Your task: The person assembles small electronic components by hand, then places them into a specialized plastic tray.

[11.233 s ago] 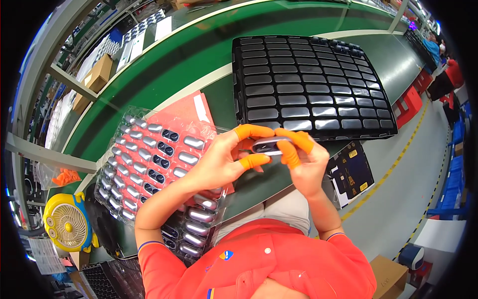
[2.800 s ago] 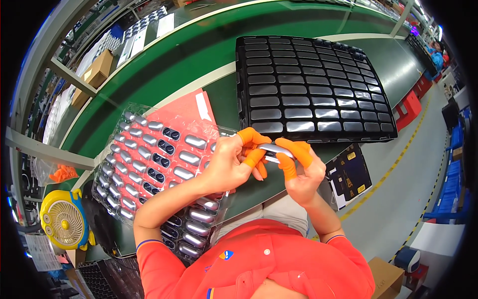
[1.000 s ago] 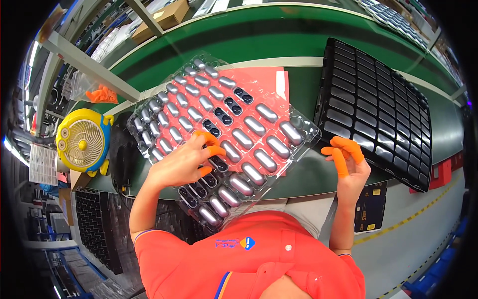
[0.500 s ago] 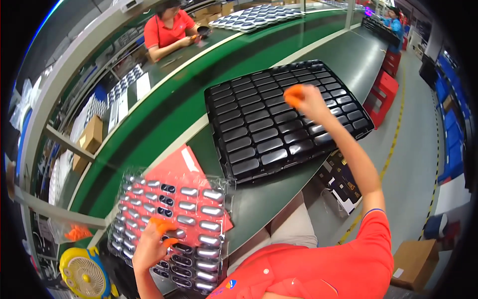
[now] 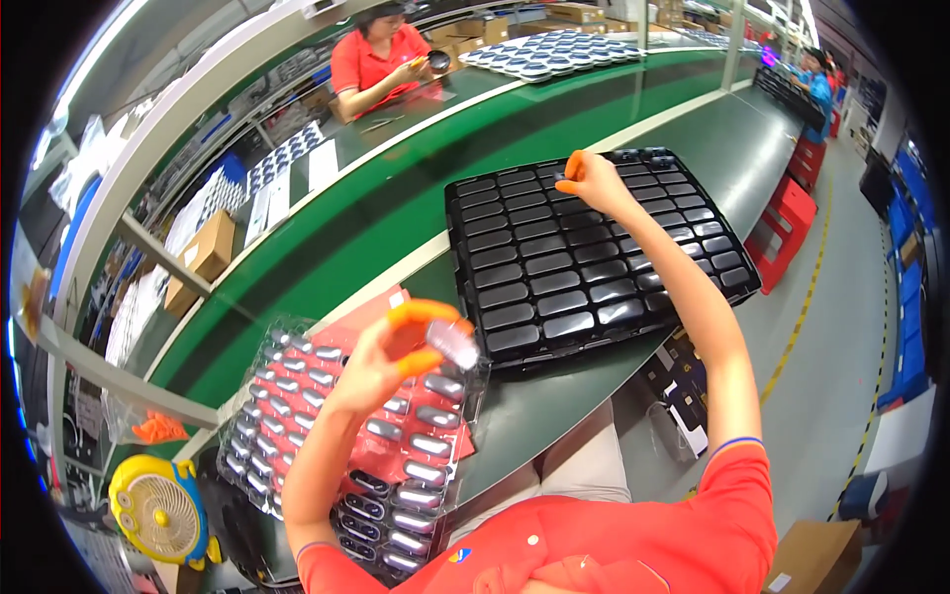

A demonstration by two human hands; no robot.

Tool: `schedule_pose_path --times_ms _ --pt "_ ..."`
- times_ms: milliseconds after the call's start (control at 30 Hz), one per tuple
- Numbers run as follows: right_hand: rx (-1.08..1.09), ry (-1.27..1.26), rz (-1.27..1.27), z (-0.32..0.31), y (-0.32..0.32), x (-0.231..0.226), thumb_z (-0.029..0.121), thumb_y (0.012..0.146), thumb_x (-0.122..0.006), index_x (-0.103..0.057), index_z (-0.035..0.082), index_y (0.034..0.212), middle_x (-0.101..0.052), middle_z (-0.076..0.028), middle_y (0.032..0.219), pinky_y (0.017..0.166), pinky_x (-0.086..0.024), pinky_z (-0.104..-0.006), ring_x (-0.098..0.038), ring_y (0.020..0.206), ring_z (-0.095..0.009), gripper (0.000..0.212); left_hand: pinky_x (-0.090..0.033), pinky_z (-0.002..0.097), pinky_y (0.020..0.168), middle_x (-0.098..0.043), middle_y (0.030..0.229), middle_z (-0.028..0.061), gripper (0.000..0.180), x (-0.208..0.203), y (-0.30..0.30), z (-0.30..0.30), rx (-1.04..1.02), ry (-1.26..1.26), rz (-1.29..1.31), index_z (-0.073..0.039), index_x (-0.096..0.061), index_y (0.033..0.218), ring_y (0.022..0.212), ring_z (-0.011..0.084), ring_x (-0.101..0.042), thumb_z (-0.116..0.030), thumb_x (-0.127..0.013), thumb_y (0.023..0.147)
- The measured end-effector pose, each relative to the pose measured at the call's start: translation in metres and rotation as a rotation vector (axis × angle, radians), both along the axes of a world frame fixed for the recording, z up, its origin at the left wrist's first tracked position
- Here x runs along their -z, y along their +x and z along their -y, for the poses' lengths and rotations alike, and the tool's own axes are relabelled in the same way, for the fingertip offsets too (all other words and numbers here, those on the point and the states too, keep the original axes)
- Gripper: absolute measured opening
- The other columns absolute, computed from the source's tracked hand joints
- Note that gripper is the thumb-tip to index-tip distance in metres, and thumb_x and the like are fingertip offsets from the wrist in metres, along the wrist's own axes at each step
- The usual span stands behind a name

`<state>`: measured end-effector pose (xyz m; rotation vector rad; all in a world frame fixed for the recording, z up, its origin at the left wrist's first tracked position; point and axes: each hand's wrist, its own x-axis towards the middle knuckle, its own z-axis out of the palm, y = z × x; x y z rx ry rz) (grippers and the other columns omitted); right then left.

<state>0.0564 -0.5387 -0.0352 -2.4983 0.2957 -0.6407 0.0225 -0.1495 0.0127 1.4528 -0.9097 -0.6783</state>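
My left hand (image 5: 371,368), orange covers on its fingertips, pinches a small pale, shiny oval piece (image 5: 452,345) in the air. Beneath it, a clear plastic blister tray (image 5: 473,396) holds rows of silver oval pieces (image 5: 383,429) and several dark ones with openings (image 5: 362,506). My right hand (image 5: 598,184), also with orange finger covers, is closed over the far part of a large black tray (image 5: 648,315). That tray has rows of rounded oblong pockets. Whatever its fingertips hold is too small and hidden to name.
A pink sheet (image 5: 450,443) lies under the blister tray. Beyond the dark tabletop (image 5: 515,416) runs a green conveyor (image 5: 327,257). A co-worker in red (image 5: 381,64) sits across it. A yellow fan (image 5: 158,507) stands lower left; red stools (image 5: 789,228) stand at right.
My left hand has lifted off the blister tray, moving right with an oval piece in its fingers. My right hand has shifted to the black tray's far side. The whole view has shifted slightly.
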Motion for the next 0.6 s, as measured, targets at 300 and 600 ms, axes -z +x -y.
schedule_pose_path --times_ms 300,600 --pt "-0.489 0.997 0.178 -0.112 -0.147 -0.022 0.006 0.078 -0.067 -0.052 0.004 0.104 -0.045 0.001 0.070 0.056 -0.041 -0.0214 -0.052 0.068 -0.007 0.030 -0.053 0.0336 0.074 -0.056 0.111 0.0208 0.039 0.017 -0.008 0.036 0.176 -0.141 -0.371 -0.003 -0.045 0.120 0.097 0.0296 -0.060 -0.004 -0.059 0.084" --pt "-0.247 1.101 0.262 -0.144 -0.161 0.026 0.013 0.085 -0.063 -0.061 -0.001 0.095 -0.058 -0.004 0.081 0.052 -0.043 -0.0210 -0.053 0.061 -0.007 0.017 -0.053 0.0357 0.077 -0.054 0.109 0.0179 0.037 0.032 -0.018 0.042 0.166 -0.252 -0.661 -0.001 -0.046 0.121 0.096 0.0313 -0.061 -0.008 -0.058 0.087"
